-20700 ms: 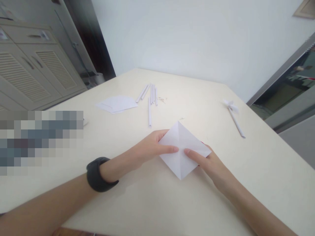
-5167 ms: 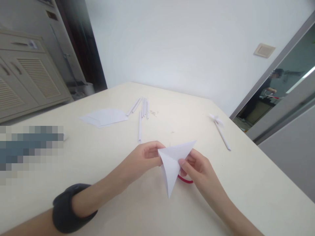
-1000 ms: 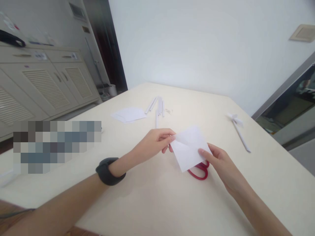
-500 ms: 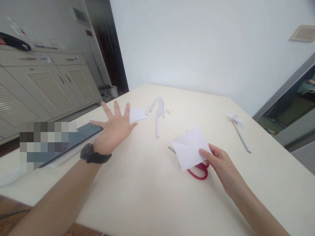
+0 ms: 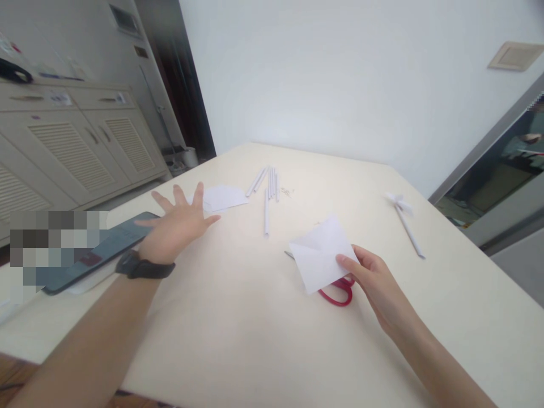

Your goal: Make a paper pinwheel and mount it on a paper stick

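A pixelated block covers the near end of the dark tablet (image 5: 102,249) at the left edge, so that end cannot be made out, and whatever pale thing lies under the tablet is mostly hidden. The folded paper (image 5: 322,253) covers most of the red-handled scissors (image 5: 335,293); only the red loops below it and a grey blade tip at its left side show. The right hand (image 5: 376,283) holds the paper by its lower right corner, with the thumb on top of the sheet and the other fingers tucked beneath it, out of sight, so the paper is pinched there and tilts just above the scissors and the counter (image 5: 255,328). The left hand (image 5: 176,224) is well apart from the paper, hovering over the far end of the tablet with its fingers spread wide and holding nothing; a dark band (image 5: 142,266) circles its wrist. The paper is white, thin and matte, with crisp creases and one triangular flap laid across its upper part. The counter is smooth and cream-coloured. Farther back lie a small stack of white sheets (image 5: 223,198) and several thin rolled paper sticks (image 5: 267,190), and near the right edge a paper pinwheel (image 5: 403,218) on a stick.
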